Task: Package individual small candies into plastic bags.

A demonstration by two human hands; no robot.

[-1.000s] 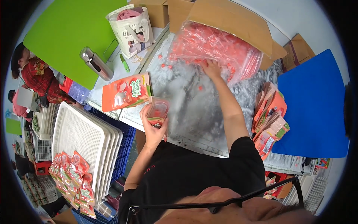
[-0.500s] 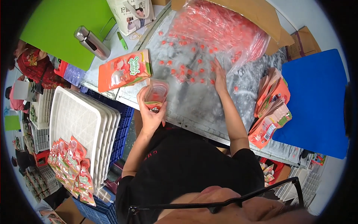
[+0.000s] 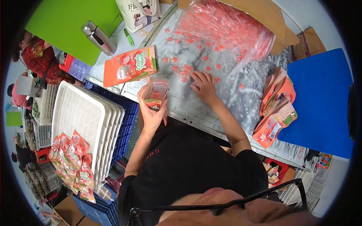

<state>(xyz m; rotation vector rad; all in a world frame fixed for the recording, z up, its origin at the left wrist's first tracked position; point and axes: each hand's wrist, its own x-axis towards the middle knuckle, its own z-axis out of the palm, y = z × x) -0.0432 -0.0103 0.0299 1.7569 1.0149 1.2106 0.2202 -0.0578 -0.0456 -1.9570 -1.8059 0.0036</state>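
My left hand [image 3: 151, 116] grips a red and clear stand-up pouch [image 3: 157, 89], its mouth open at the table's near edge. A few red pieces seem to show inside, though I cannot make out how many. Over the grey marbled tabletop [image 3: 230, 101], my right hand [image 3: 204, 87] lies with fingers apart beside a small cluster of red wrapped candies [image 3: 184, 69]. Whether a fingertip touches one is unclear. More loose candies lie scattered beyond that hand. Left of them rests a larger red printed package [image 3: 130, 66].
At the back, a clear plastic bag of red candies [image 3: 226, 30] spills from a cardboard box [image 3: 260, 15]. Flat red pouches [image 3: 277, 109] are stacked right, by a blue board [image 3: 320, 105]. White trays [image 3: 79, 109] with filled pouches [image 3: 73, 162] stand left. A steel flask [image 3: 98, 37] stands back left.
My right hand has swept left and nearer across the tabletop, and some candies have shifted. The left hand keeps its hold on the pouch. The whole view has shifted slightly.
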